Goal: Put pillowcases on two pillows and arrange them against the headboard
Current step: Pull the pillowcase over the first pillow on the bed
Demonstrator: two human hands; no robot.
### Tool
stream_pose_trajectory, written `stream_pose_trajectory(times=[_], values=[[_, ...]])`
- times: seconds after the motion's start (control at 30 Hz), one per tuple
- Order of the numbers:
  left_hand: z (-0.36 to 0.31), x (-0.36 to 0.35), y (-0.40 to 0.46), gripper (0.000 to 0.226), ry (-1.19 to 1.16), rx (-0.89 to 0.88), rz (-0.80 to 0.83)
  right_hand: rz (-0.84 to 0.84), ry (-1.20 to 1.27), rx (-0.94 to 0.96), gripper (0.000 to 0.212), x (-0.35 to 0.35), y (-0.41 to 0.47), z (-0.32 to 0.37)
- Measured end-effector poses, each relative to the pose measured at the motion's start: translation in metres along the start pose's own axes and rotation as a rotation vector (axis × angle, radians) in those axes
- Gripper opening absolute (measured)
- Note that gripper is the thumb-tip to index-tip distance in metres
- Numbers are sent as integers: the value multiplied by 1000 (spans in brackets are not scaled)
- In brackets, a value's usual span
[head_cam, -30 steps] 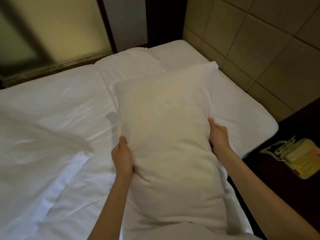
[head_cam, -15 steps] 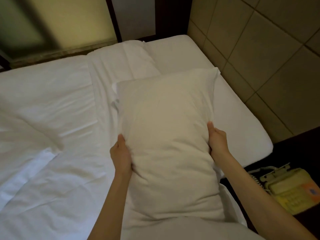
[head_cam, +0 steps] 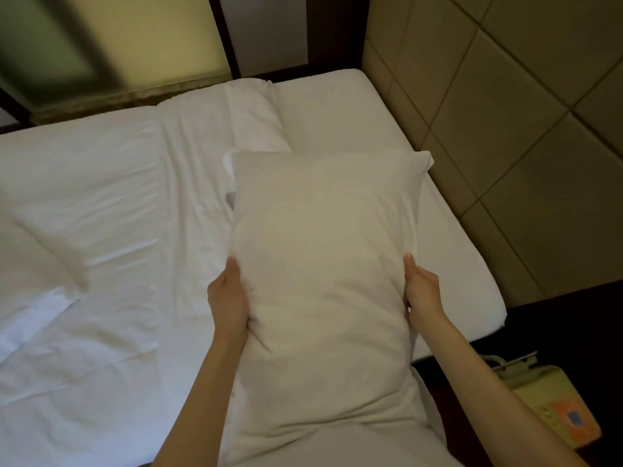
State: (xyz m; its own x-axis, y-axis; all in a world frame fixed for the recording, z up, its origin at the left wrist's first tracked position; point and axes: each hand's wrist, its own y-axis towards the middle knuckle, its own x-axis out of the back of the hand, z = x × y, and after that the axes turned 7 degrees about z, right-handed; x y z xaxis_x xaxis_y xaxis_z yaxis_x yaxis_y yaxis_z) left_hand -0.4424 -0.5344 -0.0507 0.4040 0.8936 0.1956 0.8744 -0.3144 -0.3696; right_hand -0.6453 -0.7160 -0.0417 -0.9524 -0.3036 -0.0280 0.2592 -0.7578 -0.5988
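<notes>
A white pillow (head_cam: pixel 323 271) in a white pillowcase is held lengthwise above the bed, its near end against my body. My left hand (head_cam: pixel 226 298) grips its left edge and my right hand (head_cam: pixel 421 291) grips its right edge, thumbs on top. The padded tan headboard (head_cam: pixel 505 129) runs along the right. The white bed (head_cam: pixel 111 230) lies under the pillow. A second white pillow (head_cam: pixel 229 119) lies flat by the far edge of the bed.
A folded-back white duvet (head_cam: pixel 40 257) lies rumpled at the left. A beige telephone (head_cam: pixel 546 399) sits on the dark nightstand (head_cam: pixel 556 325) at the lower right. A frosted glass panel (head_cam: pixel 101 45) and dark frame stand beyond the bed.
The view has tilted down and shifted; the pillow stays in both hands and has sunk a little lower and nearer over the bed.
</notes>
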Motion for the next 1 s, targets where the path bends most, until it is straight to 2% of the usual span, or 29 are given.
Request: stream_pose_trajectory(times=[0.27,0.57,0.7,0.8,0.9,0.97,1.0], values=[[-3,17,30,47,-46,-34,-135,77,-83,35,39,-50,31,20],[-22,43,109,51,-92,-98,-253,166,-203,111,44,-150,106,44],[0,45,149,46,63,-8,-264,191,-397,46,40,-175,134,36],[17,48,167,42,221,76,-183,213,-540,18,42,-179,147,20],[14,48,182,29,321,135,-122,223,-631,18,27,-182,158,8],[11,47,192,25,373,146,-102,246,-656,-112,73,-183,166,4],[12,46,196,32,383,147,-95,274,-625,-194,92,-183,168,3]])
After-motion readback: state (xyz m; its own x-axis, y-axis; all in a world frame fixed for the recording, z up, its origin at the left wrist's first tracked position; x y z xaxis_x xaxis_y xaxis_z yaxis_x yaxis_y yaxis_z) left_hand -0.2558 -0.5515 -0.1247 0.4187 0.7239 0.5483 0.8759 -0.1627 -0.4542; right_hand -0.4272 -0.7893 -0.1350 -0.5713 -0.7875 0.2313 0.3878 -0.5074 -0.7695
